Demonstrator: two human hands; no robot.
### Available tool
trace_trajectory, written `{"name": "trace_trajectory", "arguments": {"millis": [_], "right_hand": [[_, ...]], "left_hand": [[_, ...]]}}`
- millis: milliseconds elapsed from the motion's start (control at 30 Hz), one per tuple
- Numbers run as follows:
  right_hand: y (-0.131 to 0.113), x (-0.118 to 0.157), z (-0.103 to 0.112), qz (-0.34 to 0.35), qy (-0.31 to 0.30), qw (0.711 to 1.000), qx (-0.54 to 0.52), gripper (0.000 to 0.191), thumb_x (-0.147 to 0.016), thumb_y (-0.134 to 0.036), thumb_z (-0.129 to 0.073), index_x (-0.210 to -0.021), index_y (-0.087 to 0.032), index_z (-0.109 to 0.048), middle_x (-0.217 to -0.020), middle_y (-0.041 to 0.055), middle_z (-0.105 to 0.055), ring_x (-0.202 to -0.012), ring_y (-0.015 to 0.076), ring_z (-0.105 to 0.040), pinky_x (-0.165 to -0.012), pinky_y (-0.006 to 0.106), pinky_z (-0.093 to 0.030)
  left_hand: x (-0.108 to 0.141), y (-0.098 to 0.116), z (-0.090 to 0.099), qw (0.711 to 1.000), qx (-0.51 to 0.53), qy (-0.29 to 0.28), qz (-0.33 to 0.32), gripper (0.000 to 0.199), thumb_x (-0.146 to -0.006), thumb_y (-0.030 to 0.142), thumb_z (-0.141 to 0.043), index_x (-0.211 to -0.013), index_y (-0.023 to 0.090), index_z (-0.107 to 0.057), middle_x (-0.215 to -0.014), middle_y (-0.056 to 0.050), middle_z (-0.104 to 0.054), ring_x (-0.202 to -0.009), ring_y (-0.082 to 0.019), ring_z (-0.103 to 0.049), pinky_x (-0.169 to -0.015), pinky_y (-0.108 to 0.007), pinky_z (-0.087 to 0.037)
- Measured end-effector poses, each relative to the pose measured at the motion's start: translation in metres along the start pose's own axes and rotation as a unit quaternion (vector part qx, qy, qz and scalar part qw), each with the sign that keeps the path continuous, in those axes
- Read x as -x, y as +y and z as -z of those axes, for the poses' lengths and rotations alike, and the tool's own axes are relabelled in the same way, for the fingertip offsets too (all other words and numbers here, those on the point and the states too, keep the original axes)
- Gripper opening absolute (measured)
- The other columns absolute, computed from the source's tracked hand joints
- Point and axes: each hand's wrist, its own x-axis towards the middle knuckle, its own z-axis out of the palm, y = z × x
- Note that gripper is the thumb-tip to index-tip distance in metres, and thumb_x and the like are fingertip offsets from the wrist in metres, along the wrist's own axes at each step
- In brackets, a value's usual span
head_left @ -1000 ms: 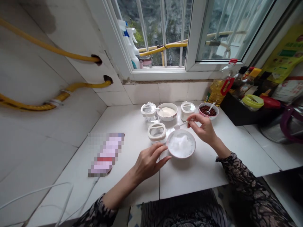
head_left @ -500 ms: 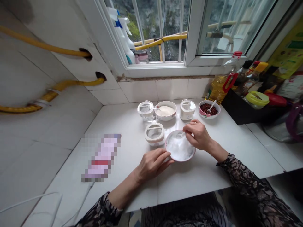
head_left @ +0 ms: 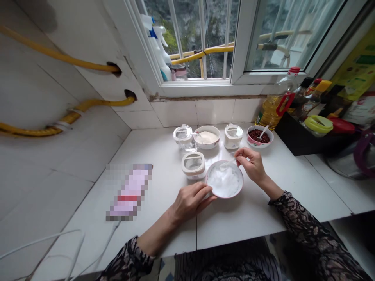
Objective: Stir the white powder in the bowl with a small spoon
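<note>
A bowl of white granules (head_left: pixel 225 181) stands on the white tiled counter. My left hand (head_left: pixel 191 199) grips its left front rim between thumb and fingers. Pinched in my right hand (head_left: pixel 250 163) is the handle of a white spoon (head_left: pixel 225 166), whose head rests in the granules near the back of the bowl. A lidded clear container (head_left: pixel 193 165) is just left of the bowl. Behind it are another clear container (head_left: pixel 183 136), a bowl of off-white grains (head_left: pixel 206 137) with a spoon, and a third container (head_left: pixel 233 136). A bowl of dark red pieces (head_left: pixel 260 136) with a spoon stands at the right.
An oil bottle (head_left: pixel 272 103) and a black rack (head_left: pixel 293 134) of bottles stand at the back right, beside a metal pot (head_left: pixel 345 162). On the left lies a blurred pinkish object (head_left: pixel 130 191) with a white cable (head_left: pixel 109 236). The window is behind the counter.
My right hand has moved slightly right and back from the bowl, showing more of the spoon handle. My left hand stays at the rim. The whole view has shifted a little.
</note>
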Motion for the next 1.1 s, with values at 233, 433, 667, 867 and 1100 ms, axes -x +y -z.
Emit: {"name": "trace_trajectory", "arguments": {"millis": [233, 433, 667, 867, 1100], "right_hand": [[0.0002, 0.0002, -0.0072, -0.008, -0.006, 1.000, -0.019, 0.014, -0.072, -0.021, -0.051, -0.063, -0.022, -0.061, -0.050, -0.0027, -0.057, -0.060, 0.0169, -0.054, -0.073, 0.033, -0.043], [-0.0016, -0.0052, -0.0030, -0.109, 0.021, 0.980, -0.165, 0.010, -0.066, -0.025, -0.054, -0.062, -0.020, -0.061, -0.047, -0.0047, -0.054, -0.047, 0.0122, -0.049, -0.054, 0.027, -0.040], [0.0017, -0.0084, -0.0037, -0.140, 0.033, 0.972, -0.185, 0.010, -0.062, -0.024, -0.053, -0.057, -0.019, -0.061, -0.043, -0.0047, -0.053, -0.043, 0.0108, -0.046, -0.050, 0.026, -0.038], [0.0015, -0.0062, -0.0062, -0.145, 0.038, 0.974, -0.170, 0.010, -0.060, -0.024, -0.052, -0.056, -0.019, -0.060, -0.042, -0.0053, -0.052, -0.042, 0.0107, -0.045, -0.049, 0.025, -0.036], [0.0004, -0.0040, -0.0089, -0.134, 0.032, 0.979, -0.152, 0.011, -0.062, -0.024, -0.051, -0.058, -0.019, -0.060, -0.043, -0.0045, -0.053, -0.044, 0.0115, -0.047, -0.052, 0.025, -0.037]], "left_hand": [[-0.0014, 0.0006, 0.0011, 1.000, 0.002, 0.000, 0.000, 0.016, -0.094, 0.026, -0.060, -0.103, 0.014, -0.057, -0.082, -0.006, -0.066, -0.067, -0.014, -0.064, -0.058, -0.023, -0.052], [-0.0020, 0.0006, 0.0016, 1.000, -0.002, 0.002, 0.000, 0.014, -0.095, 0.028, -0.058, -0.102, 0.015, -0.056, -0.080, -0.005, -0.066, -0.066, -0.014, -0.063, -0.057, -0.022, -0.051], [-0.0004, -0.0008, -0.0002, 1.000, -0.001, 0.001, -0.003, 0.015, -0.095, 0.028, -0.058, -0.101, 0.015, -0.056, -0.081, -0.006, -0.065, -0.068, -0.014, -0.063, -0.058, -0.023, -0.052], [-0.0009, -0.0008, -0.0006, 1.000, -0.003, 0.001, -0.003, 0.015, -0.095, 0.028, -0.058, -0.100, 0.014, -0.056, -0.080, -0.006, -0.065, -0.066, -0.014, -0.063, -0.058, -0.023, -0.051], [-0.0009, -0.0008, -0.0007, 1.000, -0.004, 0.003, -0.002, 0.015, -0.096, 0.029, -0.057, -0.101, 0.015, -0.056, -0.081, -0.005, -0.066, -0.066, -0.014, -0.063, -0.058, -0.022, -0.051]]}}
